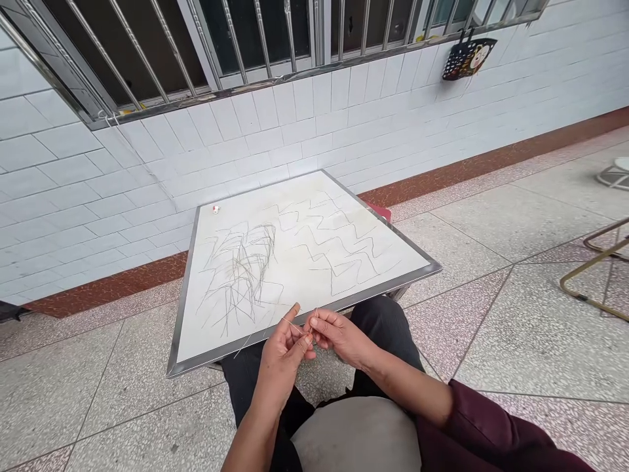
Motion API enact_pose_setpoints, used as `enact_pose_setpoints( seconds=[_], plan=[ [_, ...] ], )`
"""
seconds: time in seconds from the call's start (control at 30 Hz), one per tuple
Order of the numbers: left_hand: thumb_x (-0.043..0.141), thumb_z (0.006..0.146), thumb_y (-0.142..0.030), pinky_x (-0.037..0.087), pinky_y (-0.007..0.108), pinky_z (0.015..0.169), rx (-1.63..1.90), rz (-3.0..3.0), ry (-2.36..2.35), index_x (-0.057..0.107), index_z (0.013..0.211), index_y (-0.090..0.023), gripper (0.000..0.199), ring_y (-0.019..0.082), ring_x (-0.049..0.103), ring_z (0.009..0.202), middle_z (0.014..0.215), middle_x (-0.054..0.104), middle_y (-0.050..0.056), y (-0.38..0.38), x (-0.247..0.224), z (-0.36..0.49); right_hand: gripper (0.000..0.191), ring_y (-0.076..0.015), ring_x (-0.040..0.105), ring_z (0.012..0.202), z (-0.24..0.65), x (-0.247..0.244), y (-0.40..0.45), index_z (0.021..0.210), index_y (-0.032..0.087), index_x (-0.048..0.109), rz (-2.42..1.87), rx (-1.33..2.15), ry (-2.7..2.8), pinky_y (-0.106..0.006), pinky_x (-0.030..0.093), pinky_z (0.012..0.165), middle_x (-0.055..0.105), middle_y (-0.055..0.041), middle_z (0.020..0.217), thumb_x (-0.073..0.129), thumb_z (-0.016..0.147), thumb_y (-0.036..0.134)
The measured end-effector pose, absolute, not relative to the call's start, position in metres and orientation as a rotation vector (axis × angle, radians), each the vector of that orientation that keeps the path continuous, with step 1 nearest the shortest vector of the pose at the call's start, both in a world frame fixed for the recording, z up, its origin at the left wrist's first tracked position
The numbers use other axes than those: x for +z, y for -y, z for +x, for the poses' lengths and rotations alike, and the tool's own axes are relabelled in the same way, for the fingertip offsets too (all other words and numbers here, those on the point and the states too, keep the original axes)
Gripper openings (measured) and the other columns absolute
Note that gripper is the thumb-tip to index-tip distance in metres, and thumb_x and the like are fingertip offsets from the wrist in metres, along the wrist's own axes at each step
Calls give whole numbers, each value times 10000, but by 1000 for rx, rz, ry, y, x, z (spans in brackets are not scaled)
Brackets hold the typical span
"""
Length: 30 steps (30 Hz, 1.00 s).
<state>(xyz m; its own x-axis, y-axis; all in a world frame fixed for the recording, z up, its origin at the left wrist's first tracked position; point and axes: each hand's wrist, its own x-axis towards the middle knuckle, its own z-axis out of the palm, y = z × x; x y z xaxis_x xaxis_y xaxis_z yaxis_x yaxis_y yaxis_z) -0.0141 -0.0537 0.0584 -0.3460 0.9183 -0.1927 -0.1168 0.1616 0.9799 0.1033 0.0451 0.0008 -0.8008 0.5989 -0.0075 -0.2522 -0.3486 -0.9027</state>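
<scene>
My left hand [282, 357] and my right hand [339, 337] are held close together just above the near edge of the board. Both pinch a thin pale strand [295, 326] between thumb and fingertips. The metal-framed white board [304, 208] rests tilted across my lap. Dark fibres lie on it in a tangled heap [240, 275] at the left, and more run in zigzag lines [334, 252] at the right. A tiny red-and-white object [215, 208] sits near the board's far left corner.
Dark trousers [383, 328] and a grey cloth [356, 436] lie under the board. Beyond it are a white tiled wall [246, 137], a barred window [246, 39] and a hanging basket [468, 58]. Gold metal chair legs [592, 282] stand on the speckled floor at right.
</scene>
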Motion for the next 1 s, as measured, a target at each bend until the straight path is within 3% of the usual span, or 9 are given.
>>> enact_pose_setpoints(
  seconds=[0.17,0.3,0.47,0.57,0.67,0.8,0.93,1.0],
  plan=[
    [659,820,-360,533,289,674,1345,850,-1495,388,1468,-175,726,122,568,685,873,606,15,52,51,-13,265,-89,497,614,99,8,-38,951,173,667,-407,2252,1323,-224,363,568,623,-5,787,724,818,394],
    [652,806,-309,543,300,674,1294,910,-1531,357,1485,-200,748,143,581,742,1010,646,62,48,44,-13,260,-110,505,598,93,7,-36,833,165,650,-487,2252,1216,-258,399,571,625,-6,731,770,759,383],
    [689,759,-374,561,328,671,1245,969,-1647,655,1223,-178,504,206,625,827,929,668,79,54,37,-42,244,-67,363,570,97,11,-42,765,183,635,-596,2135,1166,-210,241,505,516,44,688,793,731,366],
    [620,816,-472,561,332,730,1529,818,-1784,659,1200,-162,496,189,626,829,915,676,70,62,47,-65,257,-67,289,564,103,14,-46,772,192,630,-607,2153,1207,-220,187,497,474,48,700,791,731,388],
    [542,878,-502,538,340,831,1747,852,-1898,650,1219,-180,481,206,632,963,1003,690,75,68,68,-75,265,-71,273,566,107,15,-48,764,193,619,-596,2193,1256,-227,182,499,450,48,695,786,735,397],
    [551,885,-485,475,370,964,1522,1127,-1992,649,1239,-227,449,231,616,1108,1156,694,77,69,83,-68,230,-64,249,547,108,17,-46,771,190,617,-551,2247,1299,-230,166,493,415,56,674,768,765,364],
    [517,900,-470,529,357,855,1304,1249,-2028,668,1220,-250,417,198,681,877,1024,738,53,66,74,-58,187,-61,260,553,109,21,-45,925,207,676,-468,2284,1289,-229,143,480,412,47,709,735,801,335],
    [482,916,-470,547,345,780,1272,1262,-2051,659,1234,-257,422,175,669,747,970,742,40,64,68,-55,268,-60,266,557,110,21,-45,1054,234,682,-426,2296,1260,-228,137,474,421,41,743,731,802,313]
  ],
)
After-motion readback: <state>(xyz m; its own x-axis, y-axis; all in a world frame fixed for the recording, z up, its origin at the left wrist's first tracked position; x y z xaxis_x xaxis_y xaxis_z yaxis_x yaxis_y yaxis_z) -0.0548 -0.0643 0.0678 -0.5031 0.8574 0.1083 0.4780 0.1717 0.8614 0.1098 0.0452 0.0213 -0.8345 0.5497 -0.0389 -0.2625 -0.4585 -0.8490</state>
